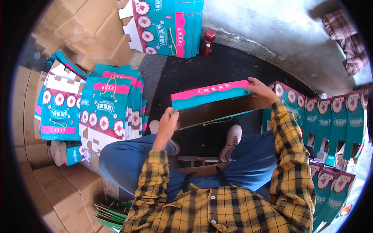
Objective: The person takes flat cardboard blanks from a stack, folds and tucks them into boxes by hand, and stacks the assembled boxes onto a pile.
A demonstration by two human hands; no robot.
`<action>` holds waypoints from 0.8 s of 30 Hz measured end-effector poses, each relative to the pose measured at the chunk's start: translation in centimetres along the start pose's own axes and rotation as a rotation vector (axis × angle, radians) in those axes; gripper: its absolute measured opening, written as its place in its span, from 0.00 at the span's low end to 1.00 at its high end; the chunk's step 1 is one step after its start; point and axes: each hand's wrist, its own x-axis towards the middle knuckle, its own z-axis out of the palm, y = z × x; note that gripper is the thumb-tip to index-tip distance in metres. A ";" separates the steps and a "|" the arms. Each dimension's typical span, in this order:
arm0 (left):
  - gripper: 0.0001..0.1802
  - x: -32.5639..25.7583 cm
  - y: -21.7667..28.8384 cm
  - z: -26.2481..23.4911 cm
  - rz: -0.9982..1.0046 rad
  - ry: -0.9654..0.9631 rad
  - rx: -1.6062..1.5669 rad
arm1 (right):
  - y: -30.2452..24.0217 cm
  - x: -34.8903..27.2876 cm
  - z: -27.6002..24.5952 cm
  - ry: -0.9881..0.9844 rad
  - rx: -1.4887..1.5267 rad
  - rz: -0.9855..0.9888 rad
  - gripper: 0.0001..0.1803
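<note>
A teal carton with a pink band [211,94] is held over my shins, opened out into a long box shape. Its brown inside faces up, and a thin yellow cord handle [218,121] shows along the near edge. My left hand [167,123] grips its left end, fingers closed and thumb on the edge. At the far right corner, my right hand [261,91] has its fingers wrapped round the carton's end. Both hands hide the corners they grip.
Flat teal cartons [104,103] lie stacked at left, with another stack [161,29] at the back. Brown cardboard boxes [64,186] line the left side. A red flask [208,42] stands by the wall. Folded-up cartons [334,120] stand in rows at right. Green cardboard [112,217] lies lower left.
</note>
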 end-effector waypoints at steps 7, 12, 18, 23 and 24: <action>0.21 -0.6 -0.7 -0.8 -0.007 0.170 -0.039 | -2.3 -1.4 4.0 0.168 -0.829 -0.297 0.50; 0.41 0.5 -1.5 1.2 -0.145 -0.095 -0.466 | -2.1 -1.1 4.7 0.229 -0.949 -0.316 0.52; 0.49 1.0 -6.0 3.6 0.147 0.024 -0.145 | -2.1 -1.2 5.3 0.291 -1.016 -0.346 0.54; 0.53 2.0 -8.7 2.9 0.018 -0.078 -0.087 | -4.0 -2.4 1.7 0.432 -1.063 -0.295 0.38; 0.52 2.1 -8.4 3.2 0.001 -0.098 -0.059 | -3.6 -2.4 0.2 0.422 -0.985 -0.191 0.37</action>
